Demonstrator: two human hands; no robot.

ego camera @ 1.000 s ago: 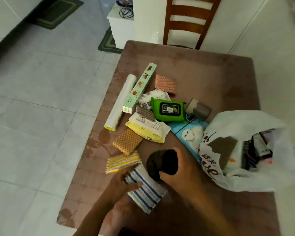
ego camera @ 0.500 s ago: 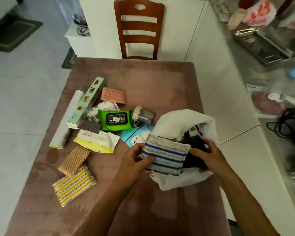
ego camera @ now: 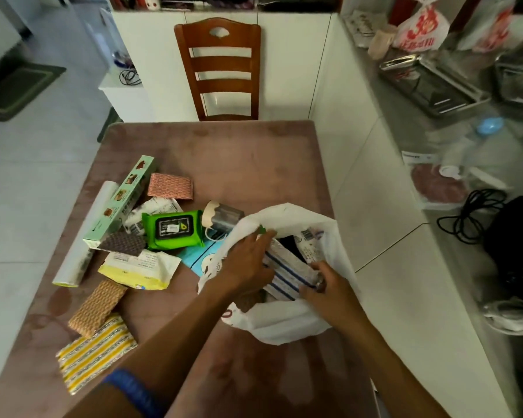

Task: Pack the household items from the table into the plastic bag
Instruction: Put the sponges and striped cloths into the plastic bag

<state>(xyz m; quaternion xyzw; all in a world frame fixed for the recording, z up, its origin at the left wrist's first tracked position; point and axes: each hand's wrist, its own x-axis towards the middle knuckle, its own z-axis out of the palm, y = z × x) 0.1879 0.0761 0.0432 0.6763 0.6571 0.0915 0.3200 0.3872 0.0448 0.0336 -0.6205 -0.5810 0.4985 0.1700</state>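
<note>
Plastic bag (ego camera: pixel 287 324), white and crumpled, sits on the brown counter (ego camera: pixel 239 164) with its mouth open, and everything else I place from it. I see my left hand (ego camera: pixel 248 260) at the bag's mouth, fingers spread flat over a blue-striped cloth (ego camera: pixel 287 271) that lies half inside. My right hand (ego camera: pixel 329 289) is on the cloth's other end, fingers curled closed around it. Dark things lie deeper in the bag; I cannot tell what they are.

Just left of the bag lies a green wipes pack (ego camera: pixel 172 229), with a grey roll (ego camera: pixel 224 217) behind it near the bag's far edge and a light blue packet (ego camera: pixel 198 259) partly under the bag. Farther left are a yellow-and-white pouch (ego camera: pixel 141 268), a long green box (ego camera: pixel 123 200) and a white roll (ego camera: pixel 83 236) beside it. A pink sponge (ego camera: pixel 169 185) lies beyond the wipes. Nearest me, left of the bag, a tan sponge (ego camera: pixel 97 306) touches a yellow-striped cloth (ego camera: pixel 95 352). A wooden chair (ego camera: pixel 221 70) stands at the counter's far end.
</note>
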